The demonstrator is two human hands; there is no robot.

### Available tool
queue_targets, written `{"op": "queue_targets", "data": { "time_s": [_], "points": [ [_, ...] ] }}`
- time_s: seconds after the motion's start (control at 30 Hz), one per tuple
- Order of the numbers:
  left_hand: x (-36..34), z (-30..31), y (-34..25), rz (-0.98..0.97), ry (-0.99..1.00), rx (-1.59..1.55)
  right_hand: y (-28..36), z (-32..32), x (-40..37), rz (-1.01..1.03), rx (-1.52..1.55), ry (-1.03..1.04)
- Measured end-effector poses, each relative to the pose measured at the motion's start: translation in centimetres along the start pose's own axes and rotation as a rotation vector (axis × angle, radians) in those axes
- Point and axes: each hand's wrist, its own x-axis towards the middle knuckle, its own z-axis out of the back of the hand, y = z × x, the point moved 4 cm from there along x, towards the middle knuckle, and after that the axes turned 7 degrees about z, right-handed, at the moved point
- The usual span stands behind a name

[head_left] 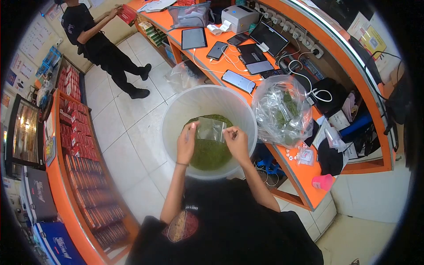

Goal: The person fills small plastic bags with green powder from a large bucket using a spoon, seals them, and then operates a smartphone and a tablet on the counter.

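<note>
Left hand: the left hand (pixel 186 142) is at the left edge of a small clear zip bag (pixel 207 129), its thumb and fingers narrowed on the plastic.
Right hand: the right hand (pixel 237 143) pinches near the bag's right edge; a small dark thing (pixel 234 134) shows at its fingers, too small to identify.
Zip bag: spread between both hands, above the open mouth of the bucket; whether it holds anything is unclear.
Bucket: a round, translucent plastic bucket (pixel 173 115), in front of the person and beside the counter, with fine green material (pixel 213 158) in its bottom.
Orange counter: along the right of the bucket, the orange counter (pixel 291 165) bears a large crumpled clear bag (pixel 270 115) with green contents, a pink cup (pixel 322 182) near its end, and a small clear packet (pixel 305 155) between them.
Devices: farther up the counter lie a tablet (pixel 194 38), a lit smartphone (pixel 238 81) and a white printer (pixel 242 18).
Co-worker: at upper left, a person in dark clothes (pixel 99 39) stands on the tiles, holding a red package (pixel 127 15).
</note>
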Motion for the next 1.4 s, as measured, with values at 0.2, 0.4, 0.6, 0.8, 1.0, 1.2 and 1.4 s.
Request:
{"op": "queue_targets", "data": {
  "time_s": [0.2, 0.4, 0.6, 0.8, 1.0, 1.2, 1.4],
  "points": [
    [-1.5, -2.0, -1.2, 0.171, 0.168, 0.278, -1.6, -1.1, -0.4, -0.185, 0.322, 0.209],
    [-3.0, -3.1, -3.7, -0.233, 0.148, 0.298, -0.5, -0.8, -0.9, -0.363, 0.645, 0.260],
    [-3.2, -2.9, -3.3, -0.221, 0.120, 0.461, 1.1, -1.6, -1.3, -0.251, 0.581, 0.331],
    [-3.0, -2.7, -2.0, -0.252, 0.029, 0.550, 2.3, -1.6, -1.4, 0.020, 0.201, 0.306],
    [-3.3, -1.8, -2.8, -0.180, -0.128, 0.460, 4.9, -1.9, -2.2, 0.142, -0.008, 0.202],
    [-2.5, -2.1, 0.4, -0.041, -0.029, -0.117, 4.1, -2.3, -2.0, 0.083, 0.109, 0.035],
    [-2.9, -2.1, -1.8, 0.393, 0.144, -0.542, 0.9, -2.8, -2.2, -0.189, 0.488, -0.169]
  ]
}}
